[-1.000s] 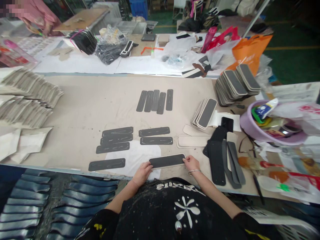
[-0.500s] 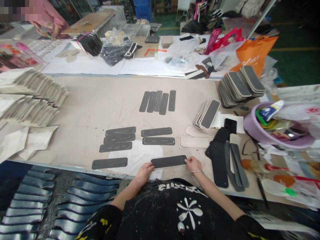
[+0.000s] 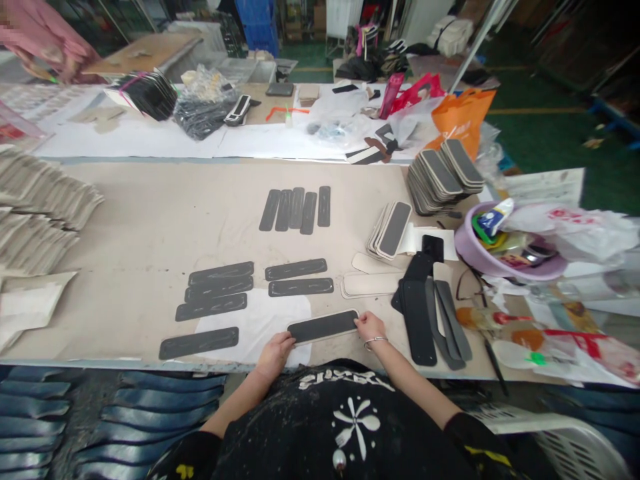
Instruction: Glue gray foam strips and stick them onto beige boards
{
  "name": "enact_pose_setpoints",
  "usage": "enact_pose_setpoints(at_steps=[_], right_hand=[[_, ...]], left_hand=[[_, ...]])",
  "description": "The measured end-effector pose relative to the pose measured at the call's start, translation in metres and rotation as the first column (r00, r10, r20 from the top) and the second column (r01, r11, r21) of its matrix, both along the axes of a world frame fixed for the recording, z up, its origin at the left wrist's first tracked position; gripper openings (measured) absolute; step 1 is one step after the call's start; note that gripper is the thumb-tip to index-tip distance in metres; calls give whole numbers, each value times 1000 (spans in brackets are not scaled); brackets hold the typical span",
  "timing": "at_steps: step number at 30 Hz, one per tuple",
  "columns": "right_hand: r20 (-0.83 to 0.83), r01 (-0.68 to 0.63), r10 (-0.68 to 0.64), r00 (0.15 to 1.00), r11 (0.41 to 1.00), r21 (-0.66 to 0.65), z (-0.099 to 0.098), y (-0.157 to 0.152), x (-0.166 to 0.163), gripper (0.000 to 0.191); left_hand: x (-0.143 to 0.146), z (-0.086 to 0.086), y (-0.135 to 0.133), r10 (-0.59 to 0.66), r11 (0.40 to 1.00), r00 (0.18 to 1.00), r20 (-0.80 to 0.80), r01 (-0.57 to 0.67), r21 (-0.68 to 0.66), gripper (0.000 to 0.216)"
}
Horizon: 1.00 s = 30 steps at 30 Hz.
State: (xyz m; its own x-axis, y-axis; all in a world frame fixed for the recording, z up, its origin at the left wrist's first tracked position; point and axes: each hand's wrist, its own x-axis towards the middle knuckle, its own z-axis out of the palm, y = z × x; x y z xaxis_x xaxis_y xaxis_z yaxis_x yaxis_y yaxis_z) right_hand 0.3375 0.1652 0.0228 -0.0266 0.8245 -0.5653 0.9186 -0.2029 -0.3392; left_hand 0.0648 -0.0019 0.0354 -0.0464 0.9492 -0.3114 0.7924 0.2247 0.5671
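Observation:
Between my two hands is a dark rounded strip with a pale backing border (image 3: 324,327), close to the table's front edge. My left hand (image 3: 276,353) pinches its left end, and my right hand (image 3: 370,328), with a bracelet at the wrist, pinches the right end. Part of a white sheet (image 3: 255,319) lies under and left of it. Several loose dark strips with shiny streaks (image 3: 300,287) lie left of and beyond my hands. Farther back is a group of upright-lying dark strips (image 3: 297,208). Pale backing pieces (image 3: 373,284) rest just beyond my right hand.
Bordered strips are stacked at the right (image 3: 393,230), with a taller stack (image 3: 440,177) behind. Black and grey long pieces (image 3: 420,327), a phone (image 3: 433,248) and a purple basin (image 3: 467,243) stand right. Pale stacks (image 3: 40,193) fill the left. A person in pink (image 3: 55,40) is at back left.
The camera view has turned slightly right, so everything on the table appears shifted left. Both hands keep their pinch on the strip's ends.

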Motion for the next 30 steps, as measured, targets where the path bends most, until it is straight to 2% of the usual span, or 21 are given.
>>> enact_pose_setpoints(at_steps=[6, 10, 18, 20, 21, 24, 26, 28, 30], right_hand=[[-4, -40, 40, 999, 998, 43, 5, -1, 1, 19], [-17, -125, 129, 992, 983, 133, 14, -10, 4, 15], [12, -364, 388, 922, 854, 372, 36, -30, -2, 35], [-10, -454, 505, 863, 784, 423, 38, -34, -8, 42], [-30, -516, 589, 808, 731, 447, 37, -37, -12, 45], [-85, -693, 828, 554, 516, 504, 29, -45, -30, 55], [-99, -755, 911, 399, 389, 528, 20, -48, -40, 61], [-97, -780, 944, 317, 317, 539, 9, -48, -45, 63], [-84, -786, 946, 312, 307, 537, 0, -44, -41, 67]], left_hand=[[0, 0, -1, -4, 999, 1000, -19, 5, 44, 23], [1, 0, -1, -11, 998, 999, -32, 13, 63, 23], [2, 7, 3, -42, 999, 997, -61, 42, -4, 24], [2, 7, 3, -43, 999, 998, -55, 42, -7, 23], [2, 5, 3, -41, 999, 998, -53, 41, 0, 23], [1, 2, 2, -41, 999, 998, -48, 43, 34, 26], [1, 1, 3, -50, 998, 998, -47, 52, 38, 27], [1, 1, 4, -61, 998, 997, -47, 62, 32, 28], [2, 3, 6, -66, 997, 997, -47, 67, 30, 28]])
